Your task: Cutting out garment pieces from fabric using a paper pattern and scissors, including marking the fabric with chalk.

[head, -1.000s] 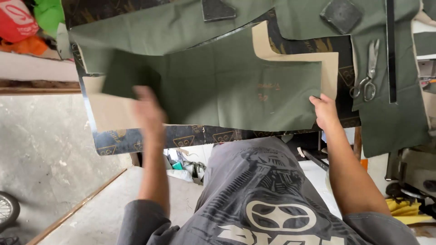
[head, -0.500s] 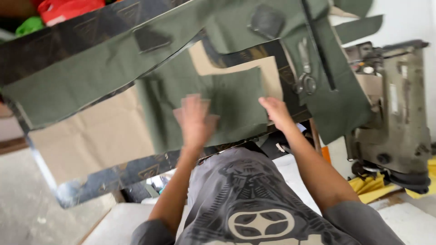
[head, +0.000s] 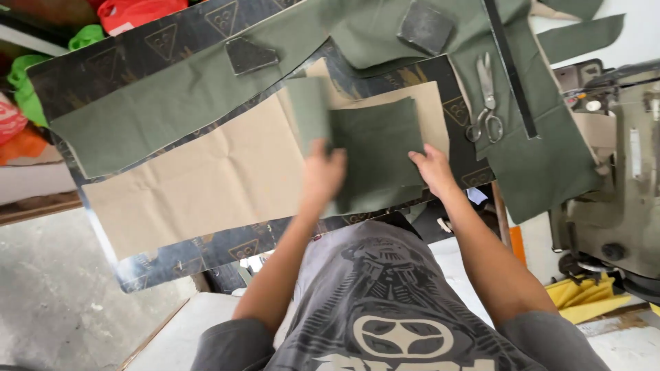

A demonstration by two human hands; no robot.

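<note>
A folded piece of olive-green cloth [head: 375, 148] lies on a tan paper pattern [head: 206, 182] on the dark work table [head: 172, 257]. My left hand [head: 323, 172] presses on the cloth's left part, where a flap is turned over. At the cloth's right edge my right hand [head: 433, 168] rests flat, fingers on the fabric. Both hands press on the cloth rather than grip it.
A larger olive cloth [head: 172, 103] spreads across the table's far side with dark grey patches [head: 251, 55] on it. Scissors [head: 487, 103] and a long dark ruler [head: 512, 69] lie to the right. A sewing machine [head: 619, 172] stands at the right; coloured bags [head: 27, 89] sit at the far left.
The green cloth has been folded over from the left into a smaller stack, uncovering the tan paper. My left hand has moved right, close to my right hand.
</note>
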